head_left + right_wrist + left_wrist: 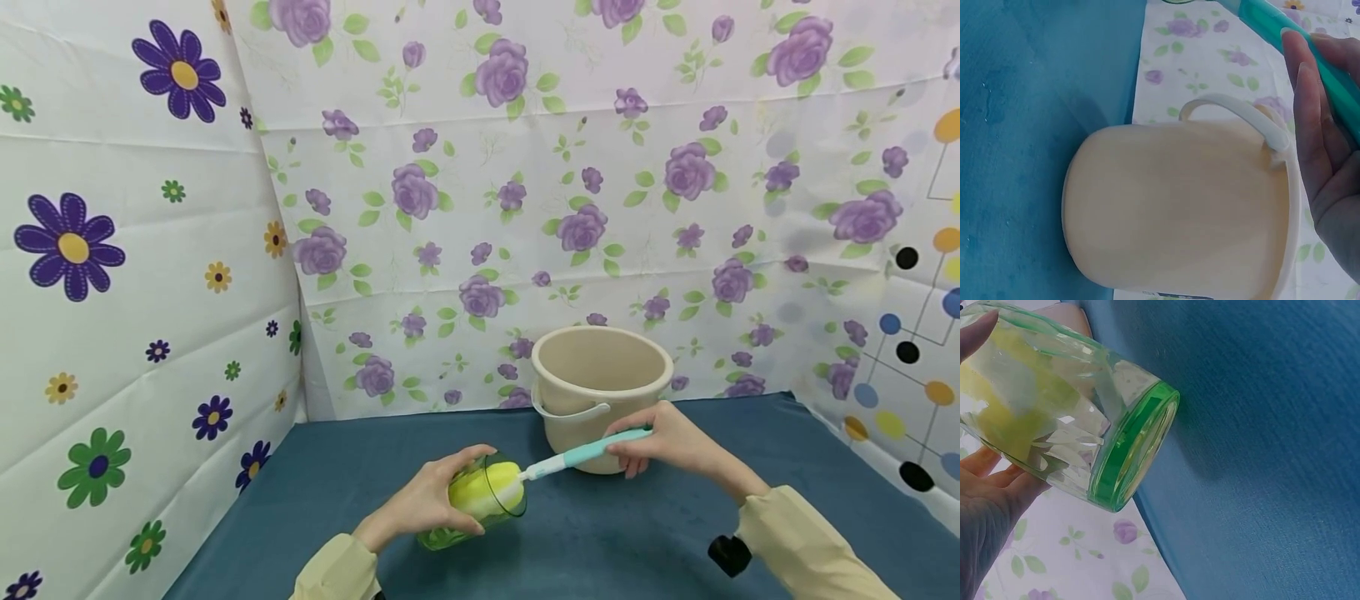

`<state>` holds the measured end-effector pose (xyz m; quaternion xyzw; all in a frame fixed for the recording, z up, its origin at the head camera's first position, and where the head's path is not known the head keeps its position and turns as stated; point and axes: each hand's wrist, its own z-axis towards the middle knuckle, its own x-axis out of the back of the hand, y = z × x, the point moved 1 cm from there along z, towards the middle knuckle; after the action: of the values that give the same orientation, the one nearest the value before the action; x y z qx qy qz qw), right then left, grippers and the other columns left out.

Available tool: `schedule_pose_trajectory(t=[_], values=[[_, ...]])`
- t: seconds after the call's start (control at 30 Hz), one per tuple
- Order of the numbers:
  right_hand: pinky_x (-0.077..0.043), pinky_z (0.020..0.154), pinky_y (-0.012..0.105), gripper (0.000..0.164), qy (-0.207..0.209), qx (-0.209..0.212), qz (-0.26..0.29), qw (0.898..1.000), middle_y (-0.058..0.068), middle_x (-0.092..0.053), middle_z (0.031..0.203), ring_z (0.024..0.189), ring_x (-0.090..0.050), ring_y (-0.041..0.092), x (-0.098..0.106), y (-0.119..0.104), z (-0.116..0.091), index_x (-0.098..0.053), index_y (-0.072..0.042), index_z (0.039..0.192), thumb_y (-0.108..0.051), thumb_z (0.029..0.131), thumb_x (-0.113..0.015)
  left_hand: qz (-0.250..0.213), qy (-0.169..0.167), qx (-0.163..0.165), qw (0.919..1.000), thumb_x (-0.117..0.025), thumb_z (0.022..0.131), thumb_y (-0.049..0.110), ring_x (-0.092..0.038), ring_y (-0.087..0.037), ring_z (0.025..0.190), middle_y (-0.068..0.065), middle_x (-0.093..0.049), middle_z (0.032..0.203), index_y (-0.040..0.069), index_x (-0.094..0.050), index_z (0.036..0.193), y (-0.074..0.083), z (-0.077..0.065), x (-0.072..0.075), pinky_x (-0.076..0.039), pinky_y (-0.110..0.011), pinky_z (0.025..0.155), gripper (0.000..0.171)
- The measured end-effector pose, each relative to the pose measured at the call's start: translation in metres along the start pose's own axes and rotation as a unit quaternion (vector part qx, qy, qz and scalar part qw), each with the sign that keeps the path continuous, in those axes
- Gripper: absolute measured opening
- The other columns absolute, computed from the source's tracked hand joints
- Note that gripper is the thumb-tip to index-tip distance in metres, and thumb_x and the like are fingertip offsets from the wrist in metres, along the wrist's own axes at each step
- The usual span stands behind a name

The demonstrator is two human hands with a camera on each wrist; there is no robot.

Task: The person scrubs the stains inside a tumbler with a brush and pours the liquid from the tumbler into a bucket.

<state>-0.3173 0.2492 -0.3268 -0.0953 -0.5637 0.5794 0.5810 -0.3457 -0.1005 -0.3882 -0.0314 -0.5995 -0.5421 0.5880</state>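
Left grip (423, 498) holds a green cup (441, 537), yellow sponge (505, 474) inside; right grip (663, 440) holds the sponge's handle (587, 452); bucket (1179, 206) contents unclear.

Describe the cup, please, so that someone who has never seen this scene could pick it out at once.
Find the cream bucket standing on the blue cloth. Left of it and nearer the camera in the head view, the left hand grips the tilted cup, with a yellow brush head inside. Unlike the opaque bucket, the cup is see-through and green-tinted.
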Motion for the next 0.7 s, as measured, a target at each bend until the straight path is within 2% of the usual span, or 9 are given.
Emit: schedule_pose_trajectory(t=[0.37, 0.7], values=[[-0.049, 0.049, 0.041, 0.019, -0.006, -0.005, -0.005, 1.000, 0.010, -0.064, 0.070, 0.055, -0.062, 0.026, 0.005, -0.005, -0.003, -0.066, 0.002, 0.099, -0.011, 0.085, -0.064, -0.005, -0.002, 0.003, 1.0000, -0.081, 0.064, 0.033, -0.052, -0.013, 0.091, 0.005, -0.050, 0.117, 0.040, -0.033, 0.136, 0.001, -0.001, 0.001, -0.044, -0.032, 0.067, 0.087], [-0.049, 0.050, 0.042, 0.017, -0.028, -0.009, -0.006, 1.000, 0.016, -0.063, 0.067, 0.055, -0.062, 0.027, 0.012, -0.005, -0.006, -0.067, 0.000, 0.097, -0.012, 0.086, -0.063, 0.007, 0.000, 0.005, 1.0000, -0.081, 0.063, 0.037, -0.049, -0.013, 0.096, 0.007, -0.051, 0.113, 0.041, -0.032, 0.136, 0.001, 0.000, 0.001, -0.044, -0.034, 0.072, 0.088]])
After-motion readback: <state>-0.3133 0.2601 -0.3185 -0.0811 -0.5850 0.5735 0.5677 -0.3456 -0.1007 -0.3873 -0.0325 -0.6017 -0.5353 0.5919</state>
